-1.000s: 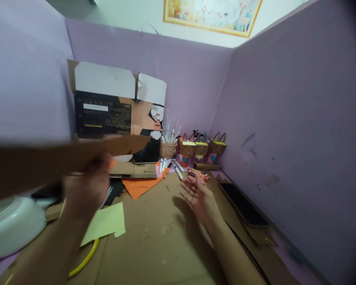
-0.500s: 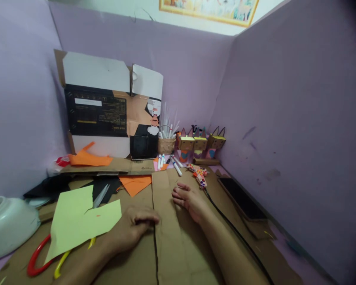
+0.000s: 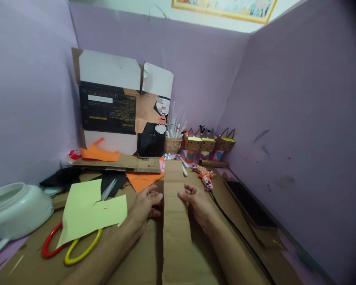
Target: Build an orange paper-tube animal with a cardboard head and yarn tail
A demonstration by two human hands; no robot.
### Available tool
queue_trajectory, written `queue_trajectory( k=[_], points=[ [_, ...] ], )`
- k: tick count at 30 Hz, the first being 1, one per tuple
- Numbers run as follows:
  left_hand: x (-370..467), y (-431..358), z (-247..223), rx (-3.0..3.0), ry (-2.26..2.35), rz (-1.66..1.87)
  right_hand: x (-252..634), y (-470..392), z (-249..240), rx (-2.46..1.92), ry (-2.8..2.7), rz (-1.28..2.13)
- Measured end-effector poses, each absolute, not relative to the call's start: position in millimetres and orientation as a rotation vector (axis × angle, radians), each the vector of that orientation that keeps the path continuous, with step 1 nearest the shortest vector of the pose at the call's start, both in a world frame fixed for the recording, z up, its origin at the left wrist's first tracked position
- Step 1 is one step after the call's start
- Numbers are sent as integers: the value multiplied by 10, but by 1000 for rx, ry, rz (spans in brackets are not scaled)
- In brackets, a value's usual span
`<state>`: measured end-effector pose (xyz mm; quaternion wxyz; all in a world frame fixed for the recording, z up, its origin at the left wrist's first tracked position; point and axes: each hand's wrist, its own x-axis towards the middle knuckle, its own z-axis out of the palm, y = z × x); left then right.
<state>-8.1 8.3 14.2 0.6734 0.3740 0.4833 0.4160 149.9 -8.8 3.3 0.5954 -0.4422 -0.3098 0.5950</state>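
Observation:
A long brown cardboard strip (image 3: 176, 225) runs away from me between my hands, its near part raised a little off the cardboard-covered surface. My left hand (image 3: 146, 204) is at its left edge, thumb and fingers bent and apart, with a narrow gap showing beside the strip. On the opposite side my right hand (image 3: 197, 204) grips the strip's right edge, thumb on top and fingers curled by the edge.
Yellow-green paper (image 3: 91, 209) lies over scissors (image 3: 84, 247) on the left, beside a white pot (image 3: 17, 209). A patterned glue gun (image 3: 206, 178) with a black cord and a dark phone (image 3: 249, 204) lie right. Markers, cardboard animal figures (image 3: 193, 144) and an unfolded box (image 3: 106, 107) stand behind.
Both hands have moved to the strip's edges, and the strip has been lifted. My left hand has gone forward from its near-left side. The view has shifted slightly left.

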Motion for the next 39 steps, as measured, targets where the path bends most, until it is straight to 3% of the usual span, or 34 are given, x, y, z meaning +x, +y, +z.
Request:
queue_trajectory(
  k=[4, 8, 15, 20, 39],
  points=[
    [-83, 18, 100, 893, 778, 812, 1436, -90, 32, -947, -774, 1341],
    [-91, 66, 98, 775, 761, 901, 1426, -62, -10, -1078, -820, 1258],
    [-213, 174, 208, 625, 873, 995, 1551, -128, 11, -1064, -1757, 394],
    [-229, 173, 211, 603, 838, 1050, 1418, -206, -1, -928, -2134, 133],
    [-224, 153, 127, 751, 742, 1149, 1330, -232, -17, -838, -2138, 73]
  ],
)
